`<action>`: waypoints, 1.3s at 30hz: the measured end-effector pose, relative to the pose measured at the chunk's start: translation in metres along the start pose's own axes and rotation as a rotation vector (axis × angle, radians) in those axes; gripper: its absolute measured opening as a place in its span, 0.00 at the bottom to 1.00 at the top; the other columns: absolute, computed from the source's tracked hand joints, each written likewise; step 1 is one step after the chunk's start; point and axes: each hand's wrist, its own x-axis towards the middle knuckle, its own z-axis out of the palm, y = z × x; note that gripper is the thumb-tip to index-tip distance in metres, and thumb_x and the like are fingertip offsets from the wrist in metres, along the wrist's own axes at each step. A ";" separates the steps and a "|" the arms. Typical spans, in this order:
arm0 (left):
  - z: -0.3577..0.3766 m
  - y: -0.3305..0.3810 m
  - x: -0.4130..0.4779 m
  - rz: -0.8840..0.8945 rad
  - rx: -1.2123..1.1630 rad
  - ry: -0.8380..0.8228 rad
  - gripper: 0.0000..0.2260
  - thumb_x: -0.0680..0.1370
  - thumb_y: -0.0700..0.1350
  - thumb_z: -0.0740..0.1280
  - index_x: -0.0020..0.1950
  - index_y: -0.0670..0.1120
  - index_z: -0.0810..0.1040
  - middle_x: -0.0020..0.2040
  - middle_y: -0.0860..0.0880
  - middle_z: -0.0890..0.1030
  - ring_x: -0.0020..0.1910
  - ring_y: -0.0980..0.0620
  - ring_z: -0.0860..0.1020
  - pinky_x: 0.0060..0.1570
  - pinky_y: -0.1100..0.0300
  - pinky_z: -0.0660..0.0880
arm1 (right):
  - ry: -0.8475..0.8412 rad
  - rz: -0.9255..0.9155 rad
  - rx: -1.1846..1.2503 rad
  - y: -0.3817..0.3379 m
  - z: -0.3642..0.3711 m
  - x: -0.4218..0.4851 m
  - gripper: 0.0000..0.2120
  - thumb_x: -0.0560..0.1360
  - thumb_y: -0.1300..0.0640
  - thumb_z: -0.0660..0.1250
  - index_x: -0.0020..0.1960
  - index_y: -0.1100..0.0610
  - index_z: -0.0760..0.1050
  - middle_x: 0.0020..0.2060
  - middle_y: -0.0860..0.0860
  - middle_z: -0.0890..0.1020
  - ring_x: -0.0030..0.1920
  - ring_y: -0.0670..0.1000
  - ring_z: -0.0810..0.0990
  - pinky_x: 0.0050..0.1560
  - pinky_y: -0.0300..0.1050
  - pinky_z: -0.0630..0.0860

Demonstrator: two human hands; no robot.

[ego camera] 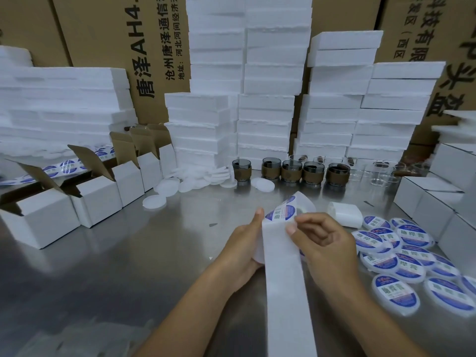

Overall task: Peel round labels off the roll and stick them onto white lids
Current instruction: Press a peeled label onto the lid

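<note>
The right hand (pixel 324 243) pinches the edge of a blue-and-white round label (pixel 280 212) between thumb and forefinger, at the point where the backing strip (pixel 283 284) folds over. The left hand (pixel 243 246) grips that strip from behind, thumb up along its left edge. The label looks partly lifted, not yet free. Whether a lid waits under the left palm cannot be told. On the steel table (pixel 128 253) to the right lies a heap of labelled lids (pixel 396 256), so much is done; bare lids (pixel 164 190) near the open cartons (pixel 103 197) remain.
</note>
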 end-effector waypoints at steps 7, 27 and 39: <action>-0.006 0.001 0.003 0.163 -0.121 -0.004 0.15 0.72 0.46 0.69 0.57 0.42 0.80 0.52 0.39 0.83 0.44 0.45 0.83 0.41 0.54 0.80 | -0.101 -0.027 -0.177 0.005 -0.001 -0.005 0.06 0.67 0.61 0.74 0.37 0.52 0.79 0.36 0.44 0.84 0.41 0.42 0.82 0.42 0.32 0.77; 0.008 -0.004 -0.011 0.321 0.238 -0.033 0.11 0.76 0.39 0.68 0.56 0.50 0.79 0.56 0.44 0.82 0.54 0.42 0.81 0.56 0.46 0.77 | 0.033 -0.702 -0.973 0.003 -0.013 -0.002 0.20 0.73 0.48 0.61 0.53 0.62 0.79 0.46 0.57 0.80 0.49 0.50 0.71 0.46 0.43 0.72; 0.007 -0.003 -0.009 0.259 0.270 -0.053 0.09 0.72 0.55 0.67 0.44 0.52 0.81 0.48 0.48 0.84 0.47 0.48 0.83 0.46 0.56 0.80 | 0.009 -0.700 -0.962 0.013 -0.021 0.002 0.10 0.67 0.58 0.72 0.48 0.60 0.82 0.43 0.54 0.83 0.48 0.51 0.77 0.47 0.50 0.75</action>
